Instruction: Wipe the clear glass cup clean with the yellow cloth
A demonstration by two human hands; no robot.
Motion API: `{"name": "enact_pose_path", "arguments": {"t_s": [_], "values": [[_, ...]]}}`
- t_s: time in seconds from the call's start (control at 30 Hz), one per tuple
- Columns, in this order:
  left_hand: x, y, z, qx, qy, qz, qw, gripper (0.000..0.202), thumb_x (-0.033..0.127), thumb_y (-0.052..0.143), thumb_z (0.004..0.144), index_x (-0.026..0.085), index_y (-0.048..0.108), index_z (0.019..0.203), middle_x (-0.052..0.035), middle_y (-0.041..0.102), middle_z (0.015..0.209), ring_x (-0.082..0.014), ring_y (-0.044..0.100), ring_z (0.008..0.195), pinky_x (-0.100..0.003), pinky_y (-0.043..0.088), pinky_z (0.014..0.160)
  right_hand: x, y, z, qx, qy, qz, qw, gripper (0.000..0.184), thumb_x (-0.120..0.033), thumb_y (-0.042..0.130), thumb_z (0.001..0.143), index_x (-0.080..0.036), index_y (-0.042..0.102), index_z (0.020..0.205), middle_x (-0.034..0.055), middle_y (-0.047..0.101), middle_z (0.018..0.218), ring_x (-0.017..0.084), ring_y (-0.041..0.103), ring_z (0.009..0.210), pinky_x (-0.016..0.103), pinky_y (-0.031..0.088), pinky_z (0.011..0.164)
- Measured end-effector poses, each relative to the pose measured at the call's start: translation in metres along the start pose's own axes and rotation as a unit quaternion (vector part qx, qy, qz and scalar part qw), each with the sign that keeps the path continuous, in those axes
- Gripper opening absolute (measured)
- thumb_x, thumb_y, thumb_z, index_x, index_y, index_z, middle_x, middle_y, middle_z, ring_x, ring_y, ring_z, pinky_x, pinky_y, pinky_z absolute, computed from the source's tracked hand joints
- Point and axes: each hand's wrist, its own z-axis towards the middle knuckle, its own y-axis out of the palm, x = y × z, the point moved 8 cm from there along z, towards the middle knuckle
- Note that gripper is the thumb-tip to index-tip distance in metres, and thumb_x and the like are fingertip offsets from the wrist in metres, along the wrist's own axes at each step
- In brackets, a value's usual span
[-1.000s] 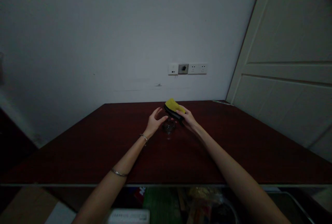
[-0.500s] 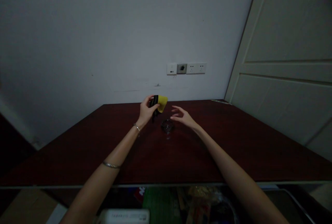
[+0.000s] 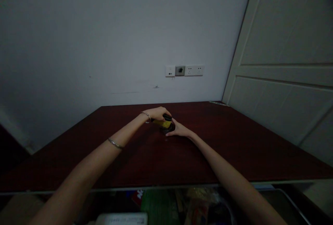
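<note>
My left hand (image 3: pixel 159 113) is closed on a small yellow-and-black object (image 3: pixel 165 123), whose exact kind is unclear in the dim light. It is tilted over a small clear glass dish (image 3: pixel 164 130) on the dark red tabletop. Whether the two touch I cannot tell. From the right, my right hand (image 3: pixel 179 128) grips the side of the dish, thumb in front and fingers behind. Both hands hide much of the dish and part of the yellow-and-black object.
The dark red table (image 3: pixel 166 166) reaches back to a pale wall with sockets (image 3: pixel 194 70). At right stands a panelled white door (image 3: pixel 281 86). Below the front edge, an open space holds a white box (image 3: pixel 122 219), a green item (image 3: pixel 160 206) and plastic packages (image 3: pixel 200 207).
My left hand has brought the yellow-and-black object down and right, over the glass dish, and turned it. My right hand has lowered and closed around the dish's side. The view has shifted slightly.
</note>
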Motion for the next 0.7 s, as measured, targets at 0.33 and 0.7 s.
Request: {"name": "enact_pose_path", "arguments": {"t_s": [0.33, 0.7], "values": [[0.026, 0.025, -0.023, 0.080, 0.109, 0.215, 0.967, 0.024, 0.008, 0.049, 0.076, 0.014, 0.056, 0.098, -0.0085, 0.060, 0.092, -0.0187, 0.052, 0.087, -0.027, 0.041, 0.074, 0.021, -0.005, 0.000, 0.040, 0.056, -0.040, 0.997, 0.105, -0.037, 0.081, 0.046, -0.020, 0.027, 0.134, 0.0105, 0.050, 0.125, 0.024, 0.049, 0.115, 0.041, 0.034, 0.101], [0.015, 0.044, -0.023, 0.065, 0.154, 0.189, 0.968, 0.024, 0.011, 0.049, 0.078, 0.016, 0.059, 0.100, -0.0089, 0.062, 0.092, -0.0172, 0.055, 0.087, -0.026, 0.042, 0.075, 0.018, -0.008, -0.004, 0.052, 0.087, -0.114, 0.988, 0.107, -0.043, 0.079, 0.046, -0.016, 0.026, 0.136, 0.0138, 0.051, 0.125, 0.025, 0.051, 0.113, 0.039, 0.036, 0.100]]}}
